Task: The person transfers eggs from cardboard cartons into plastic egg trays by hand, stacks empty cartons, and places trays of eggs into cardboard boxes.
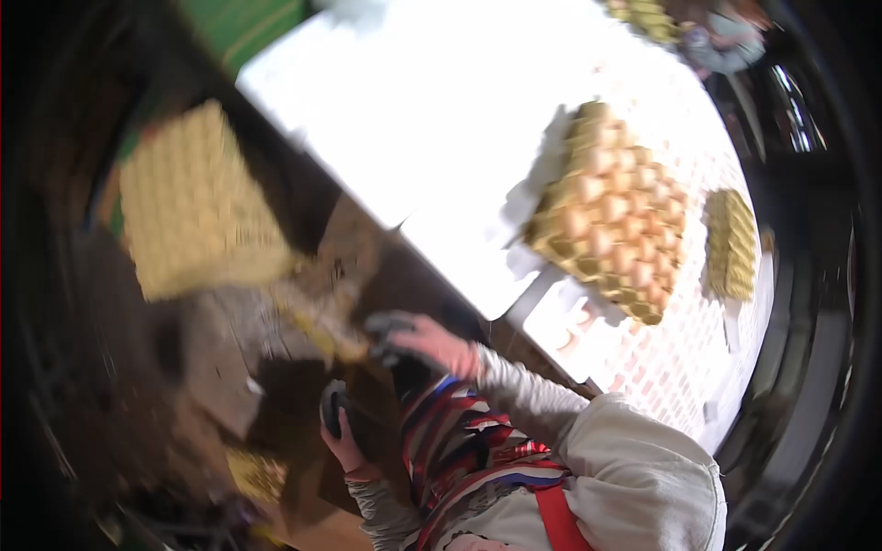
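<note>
The white table (377, 129) spreads off to the right of the fingers, so brightly lit that much of its top is lost. Ahead of the fingers and well apart from them sits a pale tan tray block (197, 207), no eggs showing on it. On the table, to the right of the right fingers and out of their reach for now, is the filled egg tray (570, 174); handling it well would, I judge, mean both palms under opposite edges, kept level, with no squeeze on the eggs (617, 202). Just beside the left fingers is brown cardboard (317, 487), which a careful hand should clear before swinging toward the table. The right hand (427, 342) looks loosely spread, its dark finger ends parted and nothing evident between them. The left hand (342, 439) curls around or into something dark at its tips; through the blur I cannot tell whether that is a covering or a held object, so its grip deserves checking before lifting.
</note>
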Demonstrator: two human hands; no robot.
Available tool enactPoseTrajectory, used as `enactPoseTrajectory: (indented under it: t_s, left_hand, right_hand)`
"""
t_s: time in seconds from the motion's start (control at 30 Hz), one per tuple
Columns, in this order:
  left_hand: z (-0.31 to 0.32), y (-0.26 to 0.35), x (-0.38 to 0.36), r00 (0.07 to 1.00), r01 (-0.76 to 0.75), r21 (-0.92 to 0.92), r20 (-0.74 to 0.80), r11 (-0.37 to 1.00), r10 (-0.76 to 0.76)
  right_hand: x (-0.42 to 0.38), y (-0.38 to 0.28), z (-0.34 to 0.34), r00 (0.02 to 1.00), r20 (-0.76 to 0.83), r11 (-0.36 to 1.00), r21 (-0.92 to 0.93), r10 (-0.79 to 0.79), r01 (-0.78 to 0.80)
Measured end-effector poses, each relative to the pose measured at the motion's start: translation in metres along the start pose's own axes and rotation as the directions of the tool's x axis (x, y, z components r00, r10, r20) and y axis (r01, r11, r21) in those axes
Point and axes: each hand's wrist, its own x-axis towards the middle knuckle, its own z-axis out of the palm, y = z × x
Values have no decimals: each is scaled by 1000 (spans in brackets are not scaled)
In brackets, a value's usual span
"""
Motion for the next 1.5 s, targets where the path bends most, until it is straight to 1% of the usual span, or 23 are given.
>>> enactPoseTrajectory:
  t_s: [0.03,0.1,0.27,0.37,0.47,0.6,0.67,0.73,0.77,0.83,0.87,0.9,0.93,0.97,1.0,1.13,1.2,1.23,1.3,1.33,1.37,1.43,1.5]
  left_hand:
    - [17,31,18,883,-285,-243,309,927,353]
    - [76,120,-6,917,-274,-222,234,936,324]
    - [266,269,-56,363,-551,-194,820,812,442]
    - [397,310,-89,-207,-941,-317,819,122,534]
    - [493,306,-87,-404,-852,-327,907,-409,117]
    - [515,316,-81,-438,-677,-489,868,-551,-233]
    - [493,324,-78,-418,-896,-432,898,97,139]
    - [483,326,-65,-31,-405,-305,947,862,320]
    - [487,328,-48,92,-85,-257,960,963,265]
    - [500,329,-20,-11,-350,-334,936,875,353]
    - [507,334,-14,49,-243,-117,990,963,133]
    - [512,346,-20,13,-667,75,996,741,-89]
    - [508,351,-45,-124,-959,-121,992,258,6]
    - [507,350,-66,-297,-908,-277,955,-314,16]
    - [516,346,-60,-239,-848,-283,959,-449,-154]
    - [508,357,-54,-274,-884,-328,941,-332,-199]
    - [494,365,-43,-214,-858,-147,973,492,-82]
    - [490,369,-36,-152,-587,-37,986,809,-65]
    - [494,363,-22,-441,-835,-434,895,339,60]
    - [488,364,-34,-464,-885,-466,882,-6,-77]
    - [480,363,-52,-431,-804,-482,876,-347,-217]
    - [477,353,-62,-455,-635,-526,846,-566,-276]
    - [480,351,-61,-392,-651,-508,861,-564,-324]
  right_hand:
    - [-2,-74,1,958,73,861,425,276,-280]
    - [-34,-205,-40,987,-134,993,-68,86,-96]
    - [-122,-285,-228,640,-712,812,-536,-287,-232]
    - [-139,-268,-338,670,-648,316,-762,-362,-566]
    - [-133,-253,-375,818,-566,249,-811,-103,-530]
    - [-147,-250,-378,776,-596,611,-699,-209,-372]
    - [-159,-245,-375,610,-766,957,-287,-203,-42]
    - [-159,-257,-385,610,-790,993,11,-64,119]
    - [-156,-259,-389,644,-765,978,124,-15,170]
    - [-130,-266,-383,748,-638,956,-61,183,-287]
    - [-114,-260,-373,759,-651,745,-499,15,-443]
    - [-102,-252,-362,796,-591,335,-782,-132,-525]
    - [-96,-250,-362,811,-579,353,-780,-91,-517]
    - [-96,-248,-359,793,-598,455,-741,-114,-494]
    - [-100,-249,-361,773,-619,540,-703,-142,-463]
    - [-135,-271,-353,555,-816,974,222,161,44]
    - [-141,-270,-343,484,-860,839,380,164,390]
    - [-139,-270,-345,565,-812,944,286,148,163]
    - [-135,-276,-355,705,-685,962,-24,183,-273]
    - [-116,-288,-343,804,-592,758,-549,-56,-352]
    - [-96,-313,-323,772,-620,289,-720,139,-630]
    - [-81,-274,-321,848,-516,-121,-856,119,-503]
    - [-81,-281,-329,838,-498,-17,-862,221,-507]
